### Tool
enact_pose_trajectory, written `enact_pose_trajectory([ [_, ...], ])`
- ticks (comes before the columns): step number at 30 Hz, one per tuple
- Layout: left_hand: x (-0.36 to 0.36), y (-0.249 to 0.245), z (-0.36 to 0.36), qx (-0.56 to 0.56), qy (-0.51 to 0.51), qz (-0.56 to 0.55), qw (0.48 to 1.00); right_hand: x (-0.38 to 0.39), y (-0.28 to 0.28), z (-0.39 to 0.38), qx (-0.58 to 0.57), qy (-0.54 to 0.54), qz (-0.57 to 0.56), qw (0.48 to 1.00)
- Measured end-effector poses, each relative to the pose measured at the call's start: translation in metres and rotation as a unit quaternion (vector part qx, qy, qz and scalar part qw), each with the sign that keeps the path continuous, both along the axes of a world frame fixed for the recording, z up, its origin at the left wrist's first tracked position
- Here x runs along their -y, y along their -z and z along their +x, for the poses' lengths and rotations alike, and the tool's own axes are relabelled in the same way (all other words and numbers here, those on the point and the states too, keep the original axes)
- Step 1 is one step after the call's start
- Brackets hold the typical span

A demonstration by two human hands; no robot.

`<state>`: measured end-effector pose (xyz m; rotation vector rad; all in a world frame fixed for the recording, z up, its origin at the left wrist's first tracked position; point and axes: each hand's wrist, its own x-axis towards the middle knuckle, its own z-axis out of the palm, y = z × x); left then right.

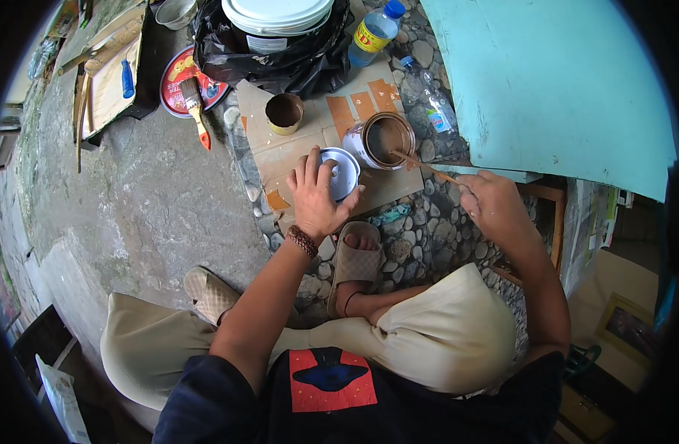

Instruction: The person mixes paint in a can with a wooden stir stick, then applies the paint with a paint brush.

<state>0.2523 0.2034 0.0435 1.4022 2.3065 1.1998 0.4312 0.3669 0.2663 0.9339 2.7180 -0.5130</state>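
Note:
My right hand [495,203] pinches a thin wooden stick [436,171] by its near end, and the stick's far tip dips into an open paint can [352,144] of brown paint. Left of that can, my left hand [317,196] has its thumb and fingers about the edge of a round grey-white metal lid [341,169]. A small brown-stained cup [284,114] stands beyond my left fingers. Beneath these lies a flat piece of cardboard [269,155] with orange-brown paint patches.
A white bucket [276,18] sits in a black plastic bag [228,59]. Two plastic bottles, one blue-capped [373,35] and one clear [432,100], stand near a turquoise panel [554,89]. A paintbrush [196,115] lies on a red round lid [178,72], beside a tray [110,92] of tools.

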Motion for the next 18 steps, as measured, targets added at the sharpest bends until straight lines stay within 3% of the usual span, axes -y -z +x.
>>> enact_pose_trajectory([
  [9,-0.003,0.002,-0.002,0.001,-0.007,0.009,1.0,-0.003,-0.005,0.004,-0.055,0.009,0.038,0.998],
  [18,-0.004,-0.001,-0.003,-0.001,-0.012,0.008,1.0,-0.006,0.059,0.003,-0.088,0.028,0.017,0.996],
])
